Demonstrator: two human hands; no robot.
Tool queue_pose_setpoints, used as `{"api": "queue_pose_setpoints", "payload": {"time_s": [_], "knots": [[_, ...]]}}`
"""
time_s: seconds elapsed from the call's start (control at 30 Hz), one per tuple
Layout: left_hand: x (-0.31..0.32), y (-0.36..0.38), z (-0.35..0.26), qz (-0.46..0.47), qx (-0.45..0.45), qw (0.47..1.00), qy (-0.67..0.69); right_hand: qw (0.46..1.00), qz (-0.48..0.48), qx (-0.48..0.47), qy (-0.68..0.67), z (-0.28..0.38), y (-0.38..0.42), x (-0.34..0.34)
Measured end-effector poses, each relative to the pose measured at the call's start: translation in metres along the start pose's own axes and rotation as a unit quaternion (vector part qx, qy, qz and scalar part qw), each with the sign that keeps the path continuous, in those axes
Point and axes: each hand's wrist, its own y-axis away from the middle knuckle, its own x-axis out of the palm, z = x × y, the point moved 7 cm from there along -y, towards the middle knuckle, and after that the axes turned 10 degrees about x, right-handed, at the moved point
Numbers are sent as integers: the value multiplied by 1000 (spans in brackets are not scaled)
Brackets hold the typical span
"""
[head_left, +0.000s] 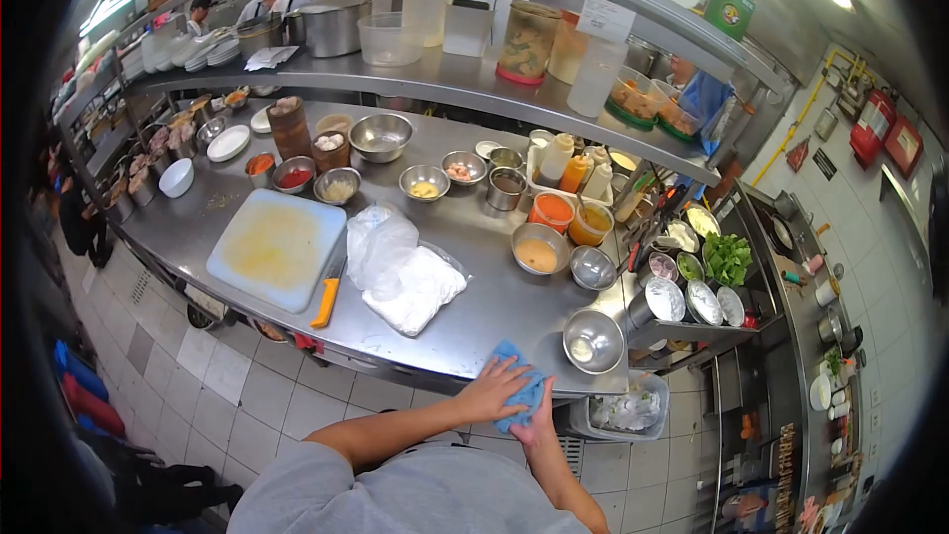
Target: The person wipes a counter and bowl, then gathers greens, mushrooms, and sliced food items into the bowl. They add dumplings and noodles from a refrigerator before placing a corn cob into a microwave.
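Both hands meet at the near edge of the steel worktop [465, 336]. The left hand [489, 391] lies flat on a blue cloth [524, 391], fingers [514, 368] spread, and the right hand [539, 425] grips the cloth from below the edge. Just beyond the cloth to the right stands a steel bowl [593, 341]. Farther left lie a white bag [400, 272], an orange-handled knife [326, 302] and a cutting board [277, 247].

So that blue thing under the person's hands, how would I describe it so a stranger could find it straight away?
Start at the long steel counter and follow its near edge toward the right. There both hands, the left hand and the right hand, press on a blue cloth. It is the only soft blue item there; its nearest neighbour is a round steel bowl.
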Motion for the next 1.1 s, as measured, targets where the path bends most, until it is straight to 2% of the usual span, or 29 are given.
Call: {"api": "queue_pose_setpoints", "payload": {"time_s": [0.1,0.13,0.17,0.2,0.23,0.27,0.3,0.33,0.37,0.4,0.47,0.5,0.53,0.57,0.6,0.67,0.7,0.77,0.8,0.83,0.9,0.93,0.97,1.0,1.03,1.07,1.1], "knots": [[3,21,23,-12,-40,998,52,1000,14,16,13,-14,3,4],[3,25,28,-13,-44,998,52,996,59,29,68,-19,4,4],[8,34,48,-13,-154,980,125,986,105,40,120,-23,4,5],[12,46,66,-14,-262,945,196,986,104,41,120,-20,14,15],[9,56,74,-14,-263,944,197,969,151,15,195,-15,36,44],[7,79,91,-48,-345,895,280,943,197,-12,267,-13,50,63],[5,99,102,-82,-421,829,358,943,196,-10,267,-13,47,59],[1,108,103,-83,-422,829,359,930,265,14,254,-18,43,59],[7,119,96,-72,-450,747,485,911,333,38,239,-25,39,60],[13,124,87,-54,-463,650,601,913,330,33,239,-28,25,62],[11,125,72,-19,-441,650,619,928,179,128,300,-53,-24,50],[8,127,63,12,-421,647,635,930,176,123,299,-61,-45,45],[-12,138,66,-39,-464,637,614,935,148,146,286,-73,-68,32],[-22,151,69,-35,-461,638,616,940,121,169,271,-87,-82,28],[-37,168,79,-67,-463,647,602,941,118,165,270,-99,-88,38],[-64,216,105,-137,-471,677,549,936,24,111,333,-114,-99,61],[-81,237,110,-130,-469,678,551,938,21,107,328,-125,-97,85],[-127,280,120,-201,-478,640,567,828,-118,-10,548,-130,-92,125],[-141,298,125,-199,-476,641,569,842,-40,16,538,-158,-109,132],[-151,323,126,-207,-501,628,558,842,-42,18,538,-182,-114,151],[-164,365,130,-213,-527,612,549,777,157,-130,595,-240,-121,225],[-168,384,134,-202,-534,605,556,778,154,-128,595,-265,-137,241],[-173,404,139,-190,-540,597,562,732,117,-169,650,-287,-156,256],[-189,424,131,-205,-505,544,638,682,98,-193,698,-318,-165,271],[-212,439,130,-222,-462,488,706,738,122,-135,650,-332,-174,282],[-225,453,135,-217,-379,451,778,796,102,-72,593,-344,-191,284],[-236,477,132,-232,-294,408,833,752,54,-105,649,-355,-192,295]]}}
